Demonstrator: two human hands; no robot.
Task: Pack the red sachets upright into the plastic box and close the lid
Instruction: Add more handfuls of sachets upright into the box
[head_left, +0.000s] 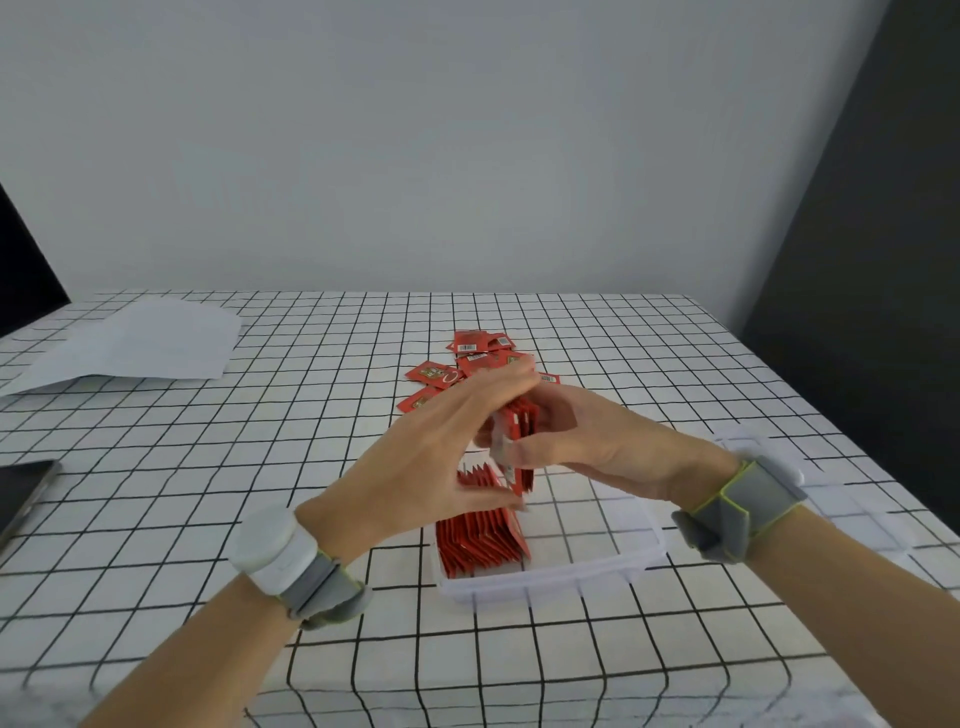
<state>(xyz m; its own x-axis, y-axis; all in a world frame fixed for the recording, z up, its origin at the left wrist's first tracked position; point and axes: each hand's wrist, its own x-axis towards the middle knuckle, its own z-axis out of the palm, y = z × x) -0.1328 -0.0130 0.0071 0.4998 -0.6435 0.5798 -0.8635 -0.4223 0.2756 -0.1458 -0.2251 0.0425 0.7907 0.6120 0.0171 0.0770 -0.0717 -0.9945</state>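
Head view: both hands' fingers (511, 382) pinch red sachets (514, 423) (print unreadable) above box (545, 584).

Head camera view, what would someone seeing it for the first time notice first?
Both hands meet mid-frame, the left hand and right hand pinching a bundle of red sachets above the clear plastic box. A row of sachets already stands upright at the box's left end. Beyond the hands, loose sachets lie scattered on the checked tablecloth.
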